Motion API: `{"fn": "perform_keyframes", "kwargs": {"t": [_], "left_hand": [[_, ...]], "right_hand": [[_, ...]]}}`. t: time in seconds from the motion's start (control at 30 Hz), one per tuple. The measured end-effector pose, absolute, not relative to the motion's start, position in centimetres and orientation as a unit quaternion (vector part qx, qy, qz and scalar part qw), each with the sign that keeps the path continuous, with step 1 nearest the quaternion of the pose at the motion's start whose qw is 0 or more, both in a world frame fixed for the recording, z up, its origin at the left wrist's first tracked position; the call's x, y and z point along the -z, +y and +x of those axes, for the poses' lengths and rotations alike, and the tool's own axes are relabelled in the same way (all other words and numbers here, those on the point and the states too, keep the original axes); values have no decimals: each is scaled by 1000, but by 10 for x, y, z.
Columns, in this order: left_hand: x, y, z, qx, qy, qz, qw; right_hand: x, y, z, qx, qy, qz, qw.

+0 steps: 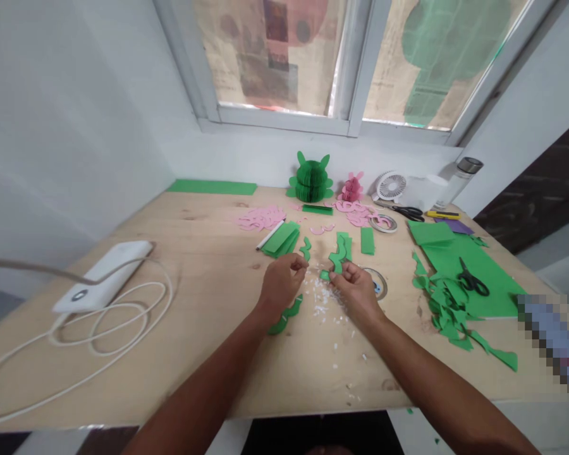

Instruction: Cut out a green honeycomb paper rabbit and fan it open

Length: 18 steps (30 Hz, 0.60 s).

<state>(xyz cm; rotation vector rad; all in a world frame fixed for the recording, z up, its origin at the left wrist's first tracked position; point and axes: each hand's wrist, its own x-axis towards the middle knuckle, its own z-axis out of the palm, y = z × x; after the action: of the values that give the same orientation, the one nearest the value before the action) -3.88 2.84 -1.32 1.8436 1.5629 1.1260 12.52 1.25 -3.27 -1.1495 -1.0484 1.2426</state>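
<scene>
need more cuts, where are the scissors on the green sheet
In the head view, the black-handled scissors lie on the green paper sheet at the right of the table, above the heap of green offcuts.

1. A plywood worktop (208,297) stands beneath a framed glass window (284,119).
2. At its back stands a folded-paper honeycomb figure (310,178), with a smaller paper honeycomb figure (352,188) to the right.
3. On the left, a rectangular power bank (102,276) lies beside looped cable (164,291).
4. On the right, metal scissors (473,282) lie on a paper sheet (436,253), with cut paper scraps (448,309) overlapping its front edge.
5. Cut paper strips (339,253) lie mid-worktop.
</scene>
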Motion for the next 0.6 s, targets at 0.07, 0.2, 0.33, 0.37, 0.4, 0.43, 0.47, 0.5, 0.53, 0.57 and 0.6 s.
{"fn": "perform_keyframes", "kwargs": {"t": [0.07,0.2,0.33,0.37,0.4,0.43,0.47,0.5,0.53,0.57,0.6], "left_hand": [[14,29,-39,-411,563,666,266],[13,28,-37,-424,550,648,313],[8,27,-36,-477,518,616,354],[6,27,-36,-486,505,604,380],[4,27,-36,-489,492,590,413],[2,26,-36,-482,481,579,449],[0,26,-36,-469,471,571,481],[-1,25,-36,-454,463,568,508],[-2,25,-36,-437,457,566,529],[-2,24,-35,-423,453,565,545],[-2,24,-35,-411,448,564,559]], "right_hand": [[32,13,125,-528,-436,-481,547],[32,14,124,-539,-422,-474,555],[29,13,124,-540,-426,-459,563],[27,13,124,-541,-427,-456,563],[26,12,124,-541,-429,-454,563],[24,12,124,-541,-431,-454,562],[23,11,124,-540,-433,-456,560],[22,11,124,-538,-436,-459,556],[22,11,124,-537,-438,-461,554],[22,11,124,-538,-439,-461,553],[22,11,125,-539,-440,-460,552]]}}
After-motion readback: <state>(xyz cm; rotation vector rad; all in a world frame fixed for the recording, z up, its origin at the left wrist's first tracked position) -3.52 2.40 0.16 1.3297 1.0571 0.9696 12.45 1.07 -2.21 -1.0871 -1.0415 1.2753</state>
